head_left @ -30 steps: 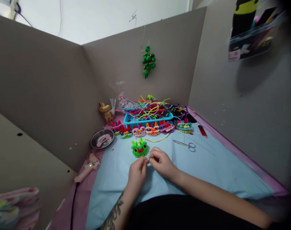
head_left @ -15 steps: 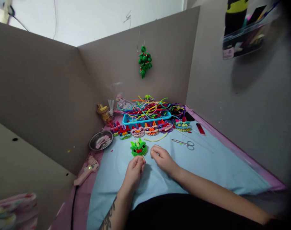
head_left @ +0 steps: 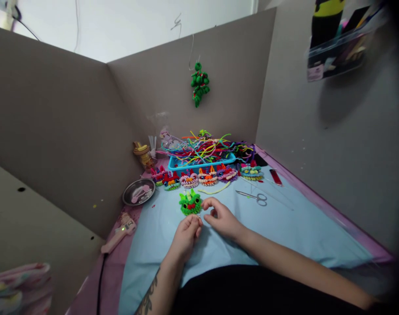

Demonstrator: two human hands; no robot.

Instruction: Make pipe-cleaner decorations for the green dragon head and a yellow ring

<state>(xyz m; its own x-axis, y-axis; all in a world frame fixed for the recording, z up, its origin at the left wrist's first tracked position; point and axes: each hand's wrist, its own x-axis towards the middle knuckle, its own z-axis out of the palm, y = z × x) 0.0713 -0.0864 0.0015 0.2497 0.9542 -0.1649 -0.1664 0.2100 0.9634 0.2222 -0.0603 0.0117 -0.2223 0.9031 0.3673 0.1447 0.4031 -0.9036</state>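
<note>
A green fuzzy pipe-cleaner animal head (head_left: 190, 203) with black eyes and a red nose sits on the light blue cloth (head_left: 160, 245). Just in front of it, my left hand (head_left: 188, 229) is closed in a pinch; a tiny pale bit shows at its fingertips, too small to name. My right hand (head_left: 220, 218) is beside the head's right side, thumb and index finger apart, with nothing visible between them. Behind the head lies a pale yellow pipe cleaner (head_left: 215, 190).
Scissors (head_left: 252, 196) lie to the right, near a red-topped item (head_left: 275, 177). Several colourful animal heads (head_left: 207, 176) line the front of a blue basket (head_left: 173, 165) of pipe cleaners. At left are a metal dish (head_left: 127, 199) and a pink glue gun (head_left: 118, 236).
My right hand's fingers have parted from a closed curl, and its fingertips have moved slightly left toward the green head. My left hand stays pinched, shifted slightly right.
</note>
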